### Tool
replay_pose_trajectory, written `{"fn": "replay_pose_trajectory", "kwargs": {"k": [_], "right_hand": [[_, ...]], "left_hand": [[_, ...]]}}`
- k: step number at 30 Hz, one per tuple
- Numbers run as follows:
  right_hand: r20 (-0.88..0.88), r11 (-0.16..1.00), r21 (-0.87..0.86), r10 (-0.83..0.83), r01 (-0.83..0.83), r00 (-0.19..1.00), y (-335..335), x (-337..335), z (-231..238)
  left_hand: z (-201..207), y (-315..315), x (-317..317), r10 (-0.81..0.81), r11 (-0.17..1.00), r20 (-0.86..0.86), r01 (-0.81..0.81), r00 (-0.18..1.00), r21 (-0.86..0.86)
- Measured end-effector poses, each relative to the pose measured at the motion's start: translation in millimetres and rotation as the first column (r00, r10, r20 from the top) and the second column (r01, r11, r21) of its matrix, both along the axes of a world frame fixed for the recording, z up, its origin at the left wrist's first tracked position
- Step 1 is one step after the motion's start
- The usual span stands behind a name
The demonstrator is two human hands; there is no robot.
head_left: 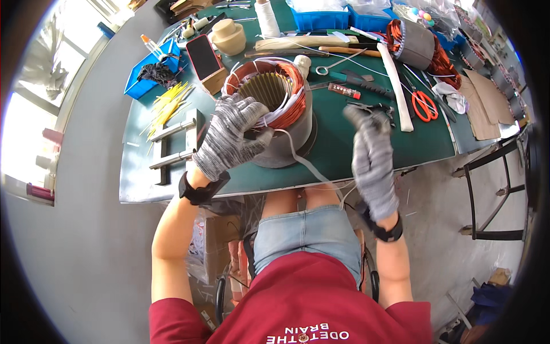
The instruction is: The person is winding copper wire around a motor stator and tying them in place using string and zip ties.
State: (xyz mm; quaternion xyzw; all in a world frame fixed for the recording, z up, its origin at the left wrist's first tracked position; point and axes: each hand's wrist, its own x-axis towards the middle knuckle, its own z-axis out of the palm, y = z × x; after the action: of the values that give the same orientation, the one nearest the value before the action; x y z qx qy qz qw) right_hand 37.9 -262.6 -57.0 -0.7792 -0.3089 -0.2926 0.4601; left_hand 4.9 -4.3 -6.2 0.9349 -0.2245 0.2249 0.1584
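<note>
A round motor stator (275,100) with copper windings stands upright on the green table (344,155). My left hand (232,135), in a grey knit glove, rests on its near rim and presses on the winding and a white tape (303,160). The tape runs from the stator down over the table's front edge toward my lap. My right hand (372,155), also gloved, is raised in front of the table to the right of the stator, fingers curled and blurred; it seems to pull the tape, but the grip itself is hidden.
Red-handled scissors (424,106), pliers (372,107), a long white tube (395,86), a second stator (415,43), a phone on a wooden stand (204,57), blue bins (321,20), yellow ties (169,100) and a metal bracket (172,143) lie on the table. A metal stool frame (492,195) stands right.
</note>
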Motion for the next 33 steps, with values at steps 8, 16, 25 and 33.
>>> {"fn": "replay_pose_trajectory", "kwargs": {"k": [8,16,25,33], "right_hand": [[-0.031,0.988,0.111,0.109,-0.105,0.994,59,-33,-4],[-0.101,0.978,0.191,0.101,-0.08,0.99,85,-13,-13],[-0.153,0.89,0.454,0.121,-0.039,0.981,60,-33,-31],[0.23,0.992,0.112,-0.078,0.053,0.97,85,-20,-1]], "left_hand": [[27,-10,10,-0.126,0.98,0.077,0.111,0.989,0.168],[21,-6,16,0.003,0.997,-0.386,0.029,0.922,0.075],[17,-7,26,-0.094,0.994,-0.3,0.105,0.949,0.021],[17,9,31,-0.169,0.96,-0.251,0.217,0.953,0.176]]}}
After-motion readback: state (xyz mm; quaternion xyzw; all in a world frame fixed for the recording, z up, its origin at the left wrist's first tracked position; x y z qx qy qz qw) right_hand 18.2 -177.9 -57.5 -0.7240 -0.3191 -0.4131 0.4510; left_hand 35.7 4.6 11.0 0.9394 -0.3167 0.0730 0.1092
